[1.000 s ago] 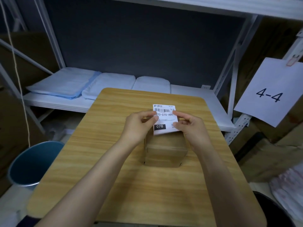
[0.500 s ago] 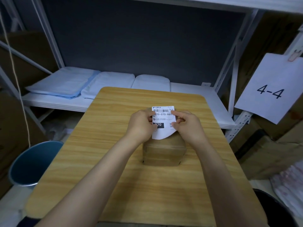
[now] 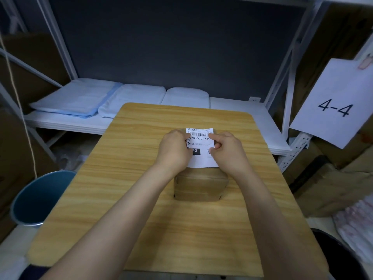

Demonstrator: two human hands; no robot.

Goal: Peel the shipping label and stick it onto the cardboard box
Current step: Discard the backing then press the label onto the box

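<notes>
A small brown cardboard box [image 3: 199, 185] sits in the middle of the wooden table [image 3: 125, 178]. Just above and behind it I hold a white shipping label [image 3: 200, 147] with a barcode and "070-070-A80" printed on it. My left hand [image 3: 174, 150] pinches its left edge and my right hand [image 3: 229, 152] pinches its right edge near the top corner. The label's lower edge hangs at the box's far top edge. Whether its backing is off cannot be seen.
A blue bucket [image 3: 38, 201] stands on the floor left of the table. Behind the table a white shelf [image 3: 238, 110] carries folded pale blue and white bags [image 3: 84, 98]. A paper sign reading "4-4" [image 3: 335, 106] hangs at right; a dark bin [image 3: 343, 257] is at lower right.
Both hands have slid up the label and closed in on its top part. The label's lower edge curled half a second ago and now hangs flat.
</notes>
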